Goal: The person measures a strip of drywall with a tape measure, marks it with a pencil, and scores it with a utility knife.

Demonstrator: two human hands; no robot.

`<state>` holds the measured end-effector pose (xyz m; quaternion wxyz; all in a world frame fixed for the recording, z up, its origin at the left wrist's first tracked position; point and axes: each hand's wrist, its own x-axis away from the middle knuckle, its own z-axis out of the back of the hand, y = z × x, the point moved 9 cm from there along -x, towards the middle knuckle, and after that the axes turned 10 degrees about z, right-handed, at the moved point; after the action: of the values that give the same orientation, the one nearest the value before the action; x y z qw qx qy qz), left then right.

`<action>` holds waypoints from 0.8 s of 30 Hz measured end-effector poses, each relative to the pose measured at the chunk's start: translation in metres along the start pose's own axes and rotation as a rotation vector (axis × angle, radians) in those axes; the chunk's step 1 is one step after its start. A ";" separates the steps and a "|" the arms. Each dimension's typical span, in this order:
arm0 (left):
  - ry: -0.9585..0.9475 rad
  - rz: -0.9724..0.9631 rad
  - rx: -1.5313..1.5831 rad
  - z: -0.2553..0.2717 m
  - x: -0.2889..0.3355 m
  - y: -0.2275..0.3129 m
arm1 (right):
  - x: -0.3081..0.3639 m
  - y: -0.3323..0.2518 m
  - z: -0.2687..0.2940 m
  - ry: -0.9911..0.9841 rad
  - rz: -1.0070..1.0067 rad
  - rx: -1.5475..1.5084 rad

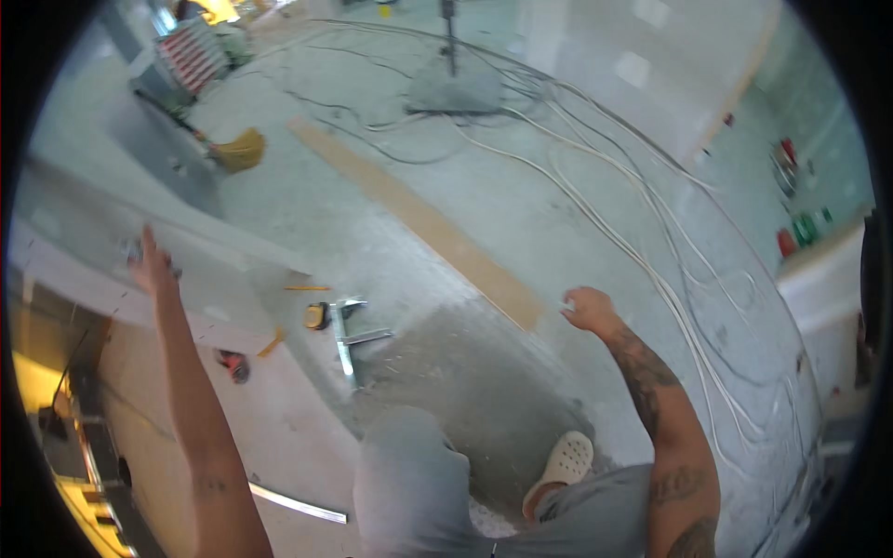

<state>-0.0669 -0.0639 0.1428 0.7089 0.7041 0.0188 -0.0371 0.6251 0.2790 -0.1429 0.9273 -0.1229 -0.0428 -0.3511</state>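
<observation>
My left hand (154, 268) is against the white wall panel (219, 298) on the left, index finger stretched upward. A small greyish thing shows beside its curled fingers; its kind is not clear. Above the floor, to the right of centre, my right hand (591, 309) hangs with bent fingers. A pale bit shows at its fingertips, too small to name. Between the hands, on the floor, lie a yellow-and-black tape measure (317, 316), a bent metal profile piece (346, 344) and an orange-yellow pencil (307, 287).
A long brown board strip (419, 228) lies across the concrete floor. Several cables (595, 209) run along the right around a stand base (456, 88). A broom (239, 151) leans at the back left. A metal strip (298, 503) and a red-and-black tool (233, 365) lie lower left.
</observation>
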 end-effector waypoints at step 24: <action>-0.853 0.839 -0.403 -0.086 0.352 -0.257 | -0.137 -0.060 -0.106 -0.355 0.092 -0.533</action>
<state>0.2652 0.0118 -0.1422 0.7270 0.4274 -0.5366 -0.0293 0.4817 0.2959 -0.2565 0.8554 -0.4224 -0.1051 -0.2806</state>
